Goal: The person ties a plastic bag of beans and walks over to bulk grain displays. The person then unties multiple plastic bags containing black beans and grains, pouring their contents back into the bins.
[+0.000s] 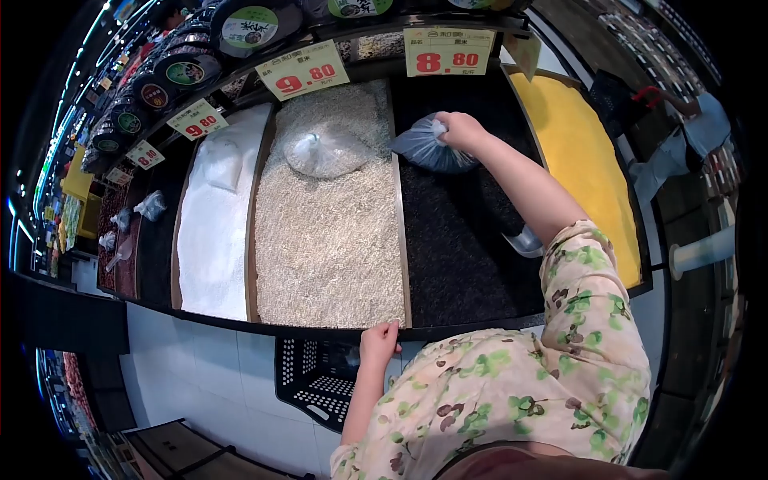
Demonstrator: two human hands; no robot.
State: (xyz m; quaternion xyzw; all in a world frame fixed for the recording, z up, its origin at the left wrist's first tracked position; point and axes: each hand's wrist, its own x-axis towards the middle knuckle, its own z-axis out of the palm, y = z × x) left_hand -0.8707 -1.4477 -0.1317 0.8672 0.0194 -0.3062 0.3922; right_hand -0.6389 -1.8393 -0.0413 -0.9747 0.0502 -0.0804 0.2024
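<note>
My right hand (460,132) grips the gathered neck of a clear plastic bag (432,149) with dark grains inside, over the bin of black grains (456,240). My left hand (379,344) is closed at the front edge of the bins, by the divider between the pale grains (328,256) and the black grains; whether it holds anything is hidden. A tied clear bag of pale grains (324,154) rests on the pale-grain bin. Partly behind my right arm, a clear scoop (525,242) lies on the black grains.
Yellow grain (572,144) fills the right bin, white grain (212,256) a left one, with a bag (222,164) on top. Small bags (150,206) lie farther left. Price signs (448,53) hang along the back. A black basket (316,380) stands below the front edge.
</note>
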